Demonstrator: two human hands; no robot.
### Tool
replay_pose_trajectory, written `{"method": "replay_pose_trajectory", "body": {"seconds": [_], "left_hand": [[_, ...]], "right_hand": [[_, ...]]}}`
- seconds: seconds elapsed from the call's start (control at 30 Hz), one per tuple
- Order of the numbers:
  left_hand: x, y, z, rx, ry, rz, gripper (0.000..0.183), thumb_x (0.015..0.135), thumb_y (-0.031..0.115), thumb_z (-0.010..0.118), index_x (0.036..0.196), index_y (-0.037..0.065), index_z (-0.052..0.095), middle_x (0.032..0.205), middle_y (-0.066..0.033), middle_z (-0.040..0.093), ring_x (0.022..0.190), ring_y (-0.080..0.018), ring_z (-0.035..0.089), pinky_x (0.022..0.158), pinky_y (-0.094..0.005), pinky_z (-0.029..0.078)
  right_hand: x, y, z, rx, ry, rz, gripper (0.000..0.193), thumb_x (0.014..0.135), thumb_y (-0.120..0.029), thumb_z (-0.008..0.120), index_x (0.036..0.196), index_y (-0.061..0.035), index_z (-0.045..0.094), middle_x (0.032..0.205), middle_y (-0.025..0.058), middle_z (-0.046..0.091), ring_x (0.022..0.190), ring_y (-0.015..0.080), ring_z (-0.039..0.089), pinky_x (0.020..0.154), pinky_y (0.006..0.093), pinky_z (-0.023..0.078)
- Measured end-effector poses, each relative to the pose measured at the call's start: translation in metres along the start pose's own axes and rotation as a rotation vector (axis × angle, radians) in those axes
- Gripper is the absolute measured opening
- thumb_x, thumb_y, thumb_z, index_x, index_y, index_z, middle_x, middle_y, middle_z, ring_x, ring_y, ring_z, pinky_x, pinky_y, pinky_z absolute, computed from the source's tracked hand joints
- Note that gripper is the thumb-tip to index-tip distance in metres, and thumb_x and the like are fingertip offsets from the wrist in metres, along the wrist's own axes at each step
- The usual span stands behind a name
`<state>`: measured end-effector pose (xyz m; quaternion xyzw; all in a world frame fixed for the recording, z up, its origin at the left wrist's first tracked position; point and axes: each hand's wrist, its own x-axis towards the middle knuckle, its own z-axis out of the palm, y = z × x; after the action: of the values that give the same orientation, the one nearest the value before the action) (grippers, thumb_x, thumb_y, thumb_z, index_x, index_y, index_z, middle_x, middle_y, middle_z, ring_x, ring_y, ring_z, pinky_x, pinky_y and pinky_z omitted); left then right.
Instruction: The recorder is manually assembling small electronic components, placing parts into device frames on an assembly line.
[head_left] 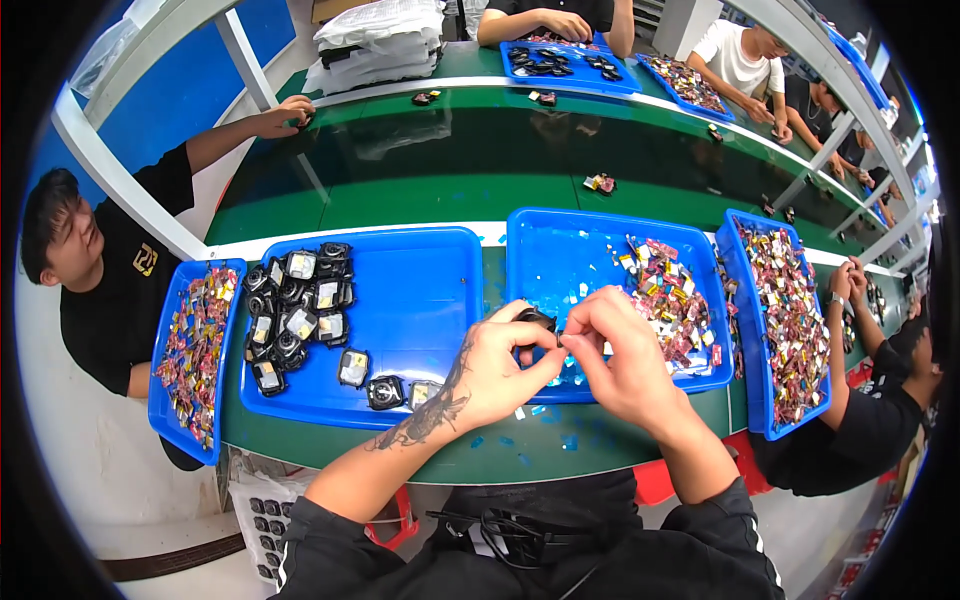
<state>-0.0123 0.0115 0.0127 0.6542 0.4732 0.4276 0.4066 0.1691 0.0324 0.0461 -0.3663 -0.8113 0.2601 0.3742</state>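
Note:
My left hand (485,370) is closed around a small black watch-case-like part (537,319), mostly hidden by the fingers. Against its right side my right hand (625,350) makes a pinch; whatever sits between those fingertips is too small to make out. Both hands are over the near left edge of a blue tray (555,245) that holds a heap of small pink, yellow and white electronic pieces (668,300) and scattered blue and white scraps. To the left, another blue tray (415,290) carries a pile of black square watch cases (300,300), some with white labels, and several lying singly along its near edge.
Narrow blue trays full of small electronic pieces stand at far left (240,290) and right (822,400). Beyond runs a green conveyor belt (430,180) with a few loose parts. Co-workers work across it and at my right; a person (90,260) is at the left beside a white metal frame.

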Motion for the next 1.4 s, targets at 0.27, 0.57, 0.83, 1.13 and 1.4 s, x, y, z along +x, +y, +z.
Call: {"method": "replay_pose_trajectory", "body": {"seconds": [0.27, 0.57, 0.83, 1.13, 1.4], "left_hand": [[0.006, -0.007, 0.002, -0.506, -0.062, -0.191, 0.013, 0.089, 0.008, 0.067, 0.091, -0.005, 0.067, 0.087, -0.0045, 0.063, 0.077, -0.0085, 0.059, 0.067, -0.0235, 0.049], [0.004, -0.002, -0.005, -0.689, -0.323, -0.297, 0.017, 0.096, 0.014, 0.057, 0.108, 0.003, 0.062, 0.088, -0.0023, 0.064, 0.079, -0.0059, 0.059, 0.067, -0.021, 0.045], [0.005, -0.012, 0.01, -0.57, 0.027, -0.12, 0.036, 0.099, 0.006, 0.045, 0.135, 0.002, 0.046, 0.118, -0.0083, 0.062, 0.103, -0.0096, 0.058, 0.083, -0.0237, 0.046], [-0.005, -0.009, 0.017, -0.73, -0.1, -0.095, 0.043, 0.099, 0.006, 0.049, 0.141, -0.002, 0.042, 0.12, -0.0084, 0.061, 0.105, -0.0112, 0.058, 0.092, -0.0267, 0.047], [-0.004, -0.007, 0.016, -0.701, 0.01, -0.047, 0.043, 0.1, 0.006, 0.046, 0.142, 0.0, 0.041, 0.115, -0.0068, 0.063, 0.097, -0.0078, 0.056, 0.084, -0.0242, 0.047]], "right_hand": [[-0.01, 0.036, 0.003, -0.2, 0.077, 0.113, 0.015, 0.087, 0.003, 0.058, 0.102, 0.0004, 0.059, 0.096, 0.0141, 0.057, 0.082, 0.0276, 0.06, 0.07, 0.034, 0.049], [-0.015, 0.03, 0.011, 0.873, 0.044, 0.185, 0.012, 0.087, 0.004, 0.064, 0.099, 0.0043, 0.063, 0.1, 0.0084, 0.059, 0.095, 0.0146, 0.06, 0.077, 0.0258, 0.053], [-0.018, -0.001, 0.018, 0.383, 0.196, 0.336, 0.013, 0.08, 0.003, 0.073, 0.091, 0.0023, 0.066, 0.085, 0.0056, 0.067, 0.076, 0.0102, 0.064, 0.065, 0.0239, 0.052], [-0.01, -0.005, 0.025, -0.145, 0.332, -0.022, 0.013, 0.076, 0.005, 0.072, 0.088, -0.0009, 0.069, 0.08, 0.0118, 0.067, 0.069, 0.0232, 0.065, 0.057, 0.0302, 0.051], [-0.013, -0.015, 0.013, 0.057, 0.208, 0.191, 0.012, 0.077, 0.005, 0.072, 0.087, -0.0005, 0.068, 0.076, 0.0075, 0.066, 0.055, 0.011, 0.055, 0.048, 0.0242, 0.042]]}}
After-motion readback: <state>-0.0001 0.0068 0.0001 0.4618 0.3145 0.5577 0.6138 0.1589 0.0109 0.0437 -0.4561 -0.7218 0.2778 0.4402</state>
